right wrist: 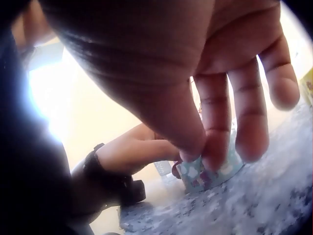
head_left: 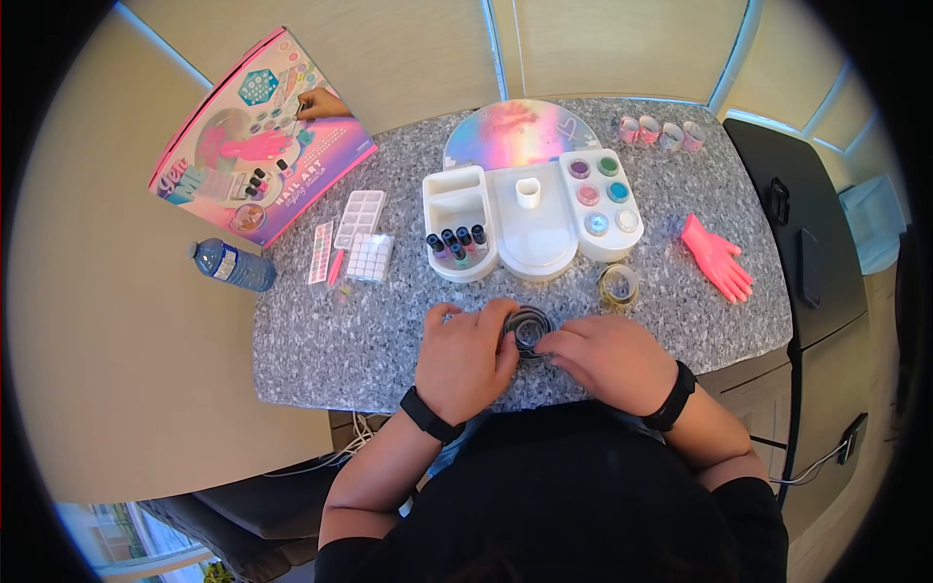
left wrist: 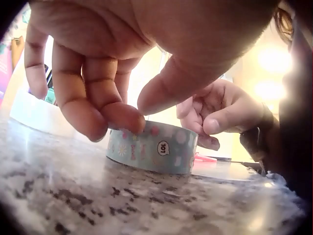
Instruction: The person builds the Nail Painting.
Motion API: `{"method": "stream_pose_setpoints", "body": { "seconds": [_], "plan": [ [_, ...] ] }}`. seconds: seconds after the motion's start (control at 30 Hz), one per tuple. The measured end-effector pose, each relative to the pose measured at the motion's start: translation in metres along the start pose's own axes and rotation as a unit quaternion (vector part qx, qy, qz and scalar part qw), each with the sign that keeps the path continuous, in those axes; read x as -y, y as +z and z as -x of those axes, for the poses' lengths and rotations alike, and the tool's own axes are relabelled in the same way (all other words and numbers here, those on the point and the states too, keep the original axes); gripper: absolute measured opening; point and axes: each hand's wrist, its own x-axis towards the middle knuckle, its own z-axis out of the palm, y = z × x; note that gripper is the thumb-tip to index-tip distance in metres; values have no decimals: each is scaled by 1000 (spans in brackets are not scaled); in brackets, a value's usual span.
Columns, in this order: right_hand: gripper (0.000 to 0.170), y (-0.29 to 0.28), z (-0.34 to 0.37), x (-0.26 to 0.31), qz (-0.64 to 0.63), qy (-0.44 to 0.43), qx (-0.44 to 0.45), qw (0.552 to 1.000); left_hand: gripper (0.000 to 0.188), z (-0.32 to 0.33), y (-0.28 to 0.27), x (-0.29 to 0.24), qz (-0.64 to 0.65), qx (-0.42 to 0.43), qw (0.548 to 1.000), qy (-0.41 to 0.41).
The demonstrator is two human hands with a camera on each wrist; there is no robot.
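Two sides of the round, pale-teal patterned roll (left wrist: 152, 152) sit pinched between your left hand (head_left: 463, 352) and right hand (head_left: 616, 358), apparently for steadiness.

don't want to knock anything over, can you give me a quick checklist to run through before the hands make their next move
1. Round patterned item flat on the granite table: ok, it rests flat.
2. Left hand on the item: ok, its curled fingers are at the upper edge.
3. Right hand gripping firmly: cannot tell, it is at the item's edge but pressure does not show.
4. One hand free for something else: not ok, both are at the item.
5. Clear ring away from the hands: ok, it sits apart, beyond the right hand.
6. Polish bottles capped: ok, dark caps are on.
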Motion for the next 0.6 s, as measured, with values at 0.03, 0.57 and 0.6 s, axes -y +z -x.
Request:
{"method": "stream_pose_setpoints", "body": {
  "seconds": [0.03, 0.57, 0.6],
  "plan": [
    [19, -2, 1, 0, 0, 0, 0, 1000, 30, 0, -1, 0, 3, -2, 1000, 2],
    [16, -11, 9, -11, 9, 15, -101, 995, 21, 9, -5, -9, 5, -9, 995, 95],
    [13, -6, 8, -9, -9, -5, -84, 996, 19, 9, -5, -8, 2, -13, 996, 90]
  ]
}}
